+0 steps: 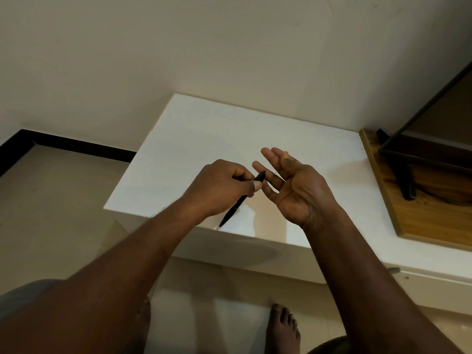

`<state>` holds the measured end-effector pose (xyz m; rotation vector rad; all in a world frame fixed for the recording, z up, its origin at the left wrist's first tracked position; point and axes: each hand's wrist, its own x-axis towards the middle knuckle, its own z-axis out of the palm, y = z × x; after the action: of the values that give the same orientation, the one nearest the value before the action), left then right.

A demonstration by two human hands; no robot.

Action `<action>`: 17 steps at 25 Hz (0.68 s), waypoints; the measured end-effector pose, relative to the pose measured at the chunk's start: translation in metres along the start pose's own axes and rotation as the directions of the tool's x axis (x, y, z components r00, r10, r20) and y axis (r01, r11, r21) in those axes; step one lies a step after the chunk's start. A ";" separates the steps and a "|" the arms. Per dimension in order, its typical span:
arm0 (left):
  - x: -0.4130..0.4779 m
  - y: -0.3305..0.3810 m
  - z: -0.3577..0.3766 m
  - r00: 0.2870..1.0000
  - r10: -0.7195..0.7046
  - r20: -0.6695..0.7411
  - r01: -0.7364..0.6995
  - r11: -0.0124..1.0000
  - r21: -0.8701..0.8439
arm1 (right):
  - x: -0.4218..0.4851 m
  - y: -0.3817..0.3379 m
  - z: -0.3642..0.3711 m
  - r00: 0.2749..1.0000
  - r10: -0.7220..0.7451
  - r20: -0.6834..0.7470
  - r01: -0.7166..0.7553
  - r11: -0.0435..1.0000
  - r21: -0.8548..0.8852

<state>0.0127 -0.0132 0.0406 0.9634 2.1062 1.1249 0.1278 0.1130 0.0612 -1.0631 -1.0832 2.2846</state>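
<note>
My left hand [219, 186] grips a black pen [233, 209] between thumb and curled fingers, above the white tabletop [204, 134]. The pen slants from its top end near my right fingers down to its tip over the table's front edge. My right hand [291, 185] is held palm up with its fingers straight, just right of the pen's top end. A thin pale sliver, perhaps a spring or wire [277, 175], lies across my right fingers; it is too small to identify.
A wooden board [419, 221] lies at the right with a dark stand [406, 180] and a dark-framed panel on it. A wall rises behind the table. Pale floor tiles [63, 195] spread to the left, and my bare feet [282, 328] show below.
</note>
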 end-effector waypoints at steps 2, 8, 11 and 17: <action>0.000 0.001 0.000 1.000 0.006 0.009 -0.007 1.000 0.009 | -0.001 0.000 0.000 1.000 -0.015 0.013 0.015 1.000 -0.022; -0.003 0.004 -0.001 0.999 0.019 0.037 -0.019 1.000 0.018 | -0.001 -0.001 0.000 0.998 -0.037 0.048 0.039 0.998 -0.041; -0.004 0.006 -0.001 0.999 0.025 0.044 -0.026 0.999 0.024 | 0.000 0.000 -0.001 0.998 -0.037 0.054 0.040 0.998 -0.056; -0.006 0.008 -0.002 0.998 0.029 0.047 -0.031 0.999 0.035 | 0.001 0.001 -0.001 0.998 -0.033 0.057 0.037 0.997 -0.064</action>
<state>0.0177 -0.0158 0.0492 1.0315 2.0875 1.0723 0.1277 0.1131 0.0593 -1.0013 -1.1965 2.2783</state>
